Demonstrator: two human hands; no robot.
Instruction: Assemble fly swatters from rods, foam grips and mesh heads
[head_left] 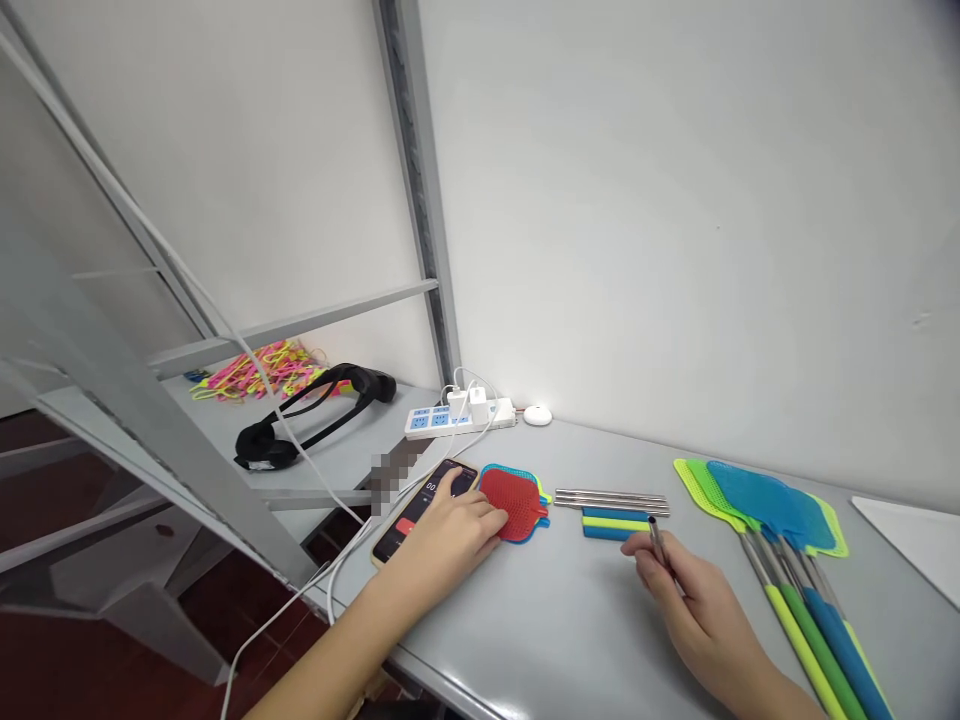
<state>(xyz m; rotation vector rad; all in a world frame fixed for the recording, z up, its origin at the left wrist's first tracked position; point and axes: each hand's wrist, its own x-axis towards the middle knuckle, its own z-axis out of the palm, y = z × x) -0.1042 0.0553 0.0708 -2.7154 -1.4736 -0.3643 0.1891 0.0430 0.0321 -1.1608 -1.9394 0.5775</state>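
Note:
My left hand (pixel 457 525) lies with its fingers stretched out between a phone (pixel 391 540) and a small stack of fly swatter heads (pixel 511 500), red on top with blue and yellow-green below. Its thumb is over the phone's screen, and the fingertips rest at the red head's edge. In my right hand (pixel 697 605) a short metal tube (pixel 657 543) is gripped, pointing up. Just behind that hand are blue and yellow-green handle sleeves (pixel 615 524) and several metal tubes (pixel 611 499). To the right lie several assembled fly swatters (pixel 765 500), heads toward the wall.
A power strip (pixel 427 420) with plugs and a white round case (pixel 538 415) sit against the wall. White cables (pixel 341 565) run over the table's left edge. On the left shelf are a black headset (pixel 330 420) and colourful strands (pixel 255 372). A white tray (pixel 911 545) lies far right.

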